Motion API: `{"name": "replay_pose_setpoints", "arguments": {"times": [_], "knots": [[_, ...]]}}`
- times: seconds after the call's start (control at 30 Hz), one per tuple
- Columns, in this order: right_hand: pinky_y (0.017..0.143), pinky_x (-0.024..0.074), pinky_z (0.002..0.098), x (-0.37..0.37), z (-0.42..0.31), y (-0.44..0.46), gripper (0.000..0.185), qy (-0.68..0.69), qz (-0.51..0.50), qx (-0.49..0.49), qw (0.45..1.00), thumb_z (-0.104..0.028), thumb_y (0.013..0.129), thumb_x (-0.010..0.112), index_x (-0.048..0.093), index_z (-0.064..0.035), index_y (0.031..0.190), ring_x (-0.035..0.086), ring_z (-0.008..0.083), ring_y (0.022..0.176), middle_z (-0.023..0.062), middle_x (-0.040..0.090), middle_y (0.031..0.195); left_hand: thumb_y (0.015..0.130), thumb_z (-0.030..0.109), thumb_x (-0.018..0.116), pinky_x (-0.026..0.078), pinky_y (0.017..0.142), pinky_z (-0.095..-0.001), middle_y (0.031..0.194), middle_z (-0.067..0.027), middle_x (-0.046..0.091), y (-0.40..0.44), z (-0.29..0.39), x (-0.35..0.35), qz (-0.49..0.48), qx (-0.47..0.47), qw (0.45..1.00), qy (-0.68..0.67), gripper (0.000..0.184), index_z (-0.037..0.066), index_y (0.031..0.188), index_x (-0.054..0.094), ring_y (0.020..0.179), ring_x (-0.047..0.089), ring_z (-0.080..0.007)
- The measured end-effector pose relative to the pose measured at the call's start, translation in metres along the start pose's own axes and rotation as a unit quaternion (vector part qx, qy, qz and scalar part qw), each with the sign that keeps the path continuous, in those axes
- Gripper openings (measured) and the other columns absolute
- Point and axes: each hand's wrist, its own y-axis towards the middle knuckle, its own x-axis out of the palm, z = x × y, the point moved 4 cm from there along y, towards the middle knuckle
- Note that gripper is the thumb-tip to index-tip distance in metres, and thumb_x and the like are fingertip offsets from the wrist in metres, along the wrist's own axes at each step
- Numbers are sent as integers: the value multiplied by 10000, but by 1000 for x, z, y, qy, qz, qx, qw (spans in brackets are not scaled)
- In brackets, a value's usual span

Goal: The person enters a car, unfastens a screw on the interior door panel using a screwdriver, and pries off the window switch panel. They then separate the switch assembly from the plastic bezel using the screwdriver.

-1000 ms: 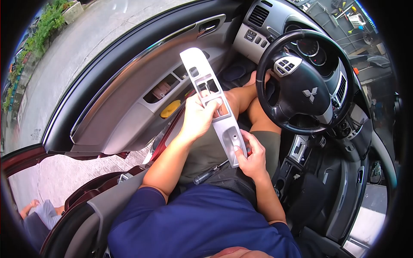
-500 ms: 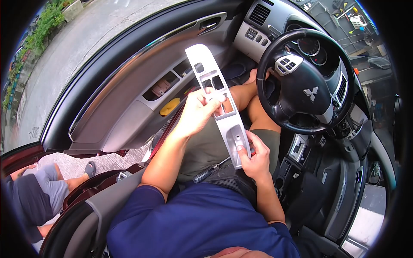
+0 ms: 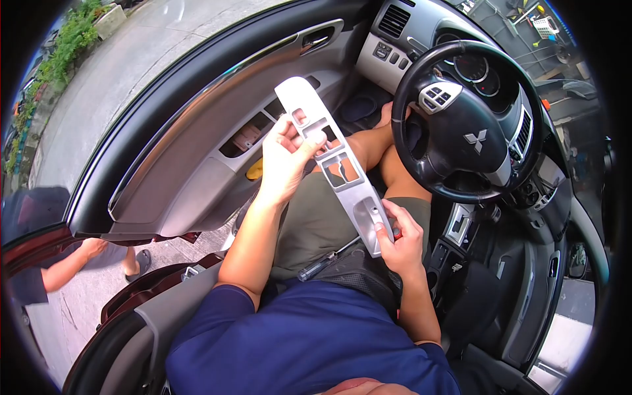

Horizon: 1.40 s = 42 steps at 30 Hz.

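Note:
A long silver-grey door switch panel (image 3: pixel 355 192), with several square cutouts and a recessed pull cup, is held tilted above my lap. My left hand (image 3: pixel 288 158) pinches its upper part by the cutouts, thumb on the face and fingers at the edge. Closed around the lower end is my right hand (image 3: pixel 403 242), its thumb over the face next to the cup. A small red piece (image 3: pixel 397 234) shows beside the right fingers; I cannot tell what it belongs to. On my lap lies a screwdriver (image 3: pixel 313 268) with a dark clear handle.
The open door (image 3: pixel 178 178) is on the left, with an uncovered opening in its armrest (image 3: pixel 245 138) and a yellow object (image 3: pixel 255 170) below. The steering wheel (image 3: pixel 471 122) stands at the right front. Outside, another person's arm (image 3: pixel 72 263) shows beyond the door.
My left hand has slid up the panel toward its upper cutouts. The panel has shifted slightly, its lower end to the right. The person outside has moved forward along the door.

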Motion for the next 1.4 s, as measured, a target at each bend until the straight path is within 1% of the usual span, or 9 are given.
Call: {"name": "replay_pose_setpoints", "arguments": {"times": [0.47, 0.7, 0.83, 0.97, 1.03, 1.1, 1.17, 1.3, 1.4], "knots": [[564, 460, 311, -17, -1, -10, 480, -53, -5, -13, 999, -10, 820, 757, 702, -6, 1296, 574, 195, 629, 123, 689, 940, 876, -23, 785, 631, 644, -287, 945, -113, 761, 1, -3, 2, 4, -50, 999, -12, 336, -18, 1182, 645, 695, 738, -173], [643, 555, 331, -39, -10, -18, 544, -67, 12, -6, 998, 3, 788, 765, 694, -36, 1326, 696, 258, 749, 151, 708, 1009, 879, 112, 820, 587, 776, -299, 1069, -93, 755, -7, -8, -12, -16, -57, 994, 91, 430, -42, 1242, 649, 921, 732, -164], [684, 584, 343, -110, -14, -38, 636, -100, 98, -62, 988, 64, 715, 691, 688, -50, 1341, 718, 261, 795, 155, 725, 1079, 1011, 429, 732, 659, 905, -449, 1168, -179, 732, -4, -8, -47, -82, 13, 994, 66, 654, -96, 1372, 588, 1045, 735, -266], [711, 583, 339, -223, -5, -98, 470, -253, 296, -137, 911, 22, 800, 703, 701, -25, 1267, 722, 234, 834, 134, 748, 1150, 1142, 337, 537, 602, 972, -361, 1144, -156, 768, 12, -3, -50, -42, 7, 964, 263, 465, -48, 1387, 621, 1071, 752, -236], [775, 585, 332, -266, 1, -144, 310, -325, 410, -78, 849, -139, 950, 754, 709, -26, 1235, 725, 214, 906, 137, 748, 1157, 1126, 316, 582, 599, 965, -344, 1124, -134, 778, 16, -6, -58, -9, 9, 947, 321, 427, -27, 1371, 648, 1054, 755, -212], [886, 556, 320, -306, 39, -195, 443, -303, 531, -6, 791, -389, 1056, 703, 681, -15, 1294, 708, 178, 1025, 112, 745, 1163, 1112, 271, 615, 597, 964, -332, 1113, -122, 781, 16, -6, -56, 5, 27, 931, 364, 369, -11, 1342, 679, 1040, 752, -196], [938, 541, 340, -349, 102, -248, 499, -254, 588, 119, 758, -426, 1044, 717, 670, -8, 1312, 701, 176, 1054, 99, 752, 1161, 1061, 166, 697, 568, 946, -293, 1072, -107, 773, 15, -6, -50, 3, 81, 911, 405, 291, -24, 1281, 711, 1014, 722, -156], [878, 555, 368, -395, 228, -355, 400, -214, 577, 392, 684, -249, 962, 793, 740, 28, 1245, 727, 205, 953, 114, 796, 1051, 1020, 196, 754, 556, 919, -299, 1038, -88, 764, 9, 12, -46, 28, 91, 848, 522, 288, -10, 1220, 749, 993, 706, -151], [594, 460, 413, -382, 308, -427, 243, 27, 613, 502, 609, -250, 926, 796, 764, -71, 1086, 611, 219, 688, 67, 664, 846, 981, 246, 783, 570, 912, -335, 1033, -128, 781, 8, 31, -45, 44, 96, 813, 572, 352, -4, 1227, 747, 978, 732, -181]]}}
